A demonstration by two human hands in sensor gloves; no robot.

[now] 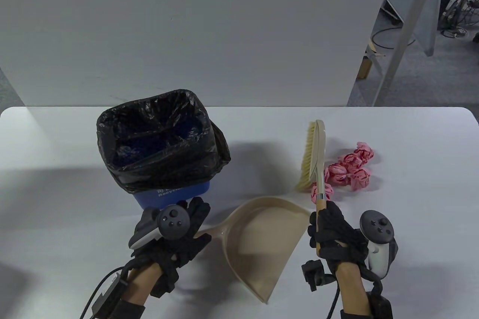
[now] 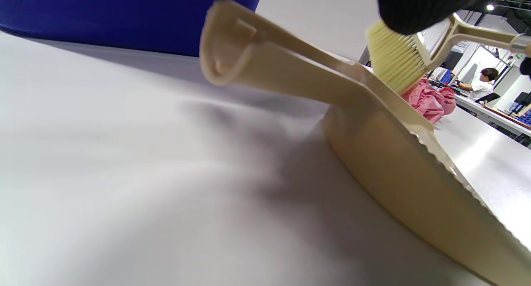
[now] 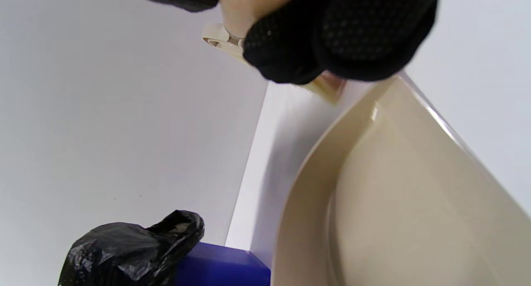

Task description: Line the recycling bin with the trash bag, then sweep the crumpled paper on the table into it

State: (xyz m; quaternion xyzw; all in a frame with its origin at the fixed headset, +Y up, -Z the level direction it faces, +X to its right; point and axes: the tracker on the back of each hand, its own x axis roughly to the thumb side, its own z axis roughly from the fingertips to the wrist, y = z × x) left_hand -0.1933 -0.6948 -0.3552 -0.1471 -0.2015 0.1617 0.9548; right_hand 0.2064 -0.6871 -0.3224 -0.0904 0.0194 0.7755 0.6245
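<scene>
A blue recycling bin [image 1: 172, 193] lined with a black trash bag [image 1: 157, 139] stands at the table's left centre. A beige dustpan [image 1: 262, 236] lies in front of it, mouth to the right, its handle [image 2: 257, 57] pointing left. My left hand [image 1: 187, 225] hovers over that handle with fingers fairly straight, not wrapped round it. My right hand [image 1: 329, 233] grips the wooden handle of a brush [image 1: 316, 154], whose bristles [image 2: 392, 55] face left. Several pink crumpled paper balls [image 1: 351, 171] lie just right of the brush head. The right wrist view shows fingers [image 3: 340, 33] above the pan [image 3: 394, 203].
A white board [image 1: 187, 34] rises behind the table's far edge. The white table [image 1: 411, 221] has bare surface right of the papers and left of the bin. A person at a desk [image 2: 481, 84] is far off in the left wrist view.
</scene>
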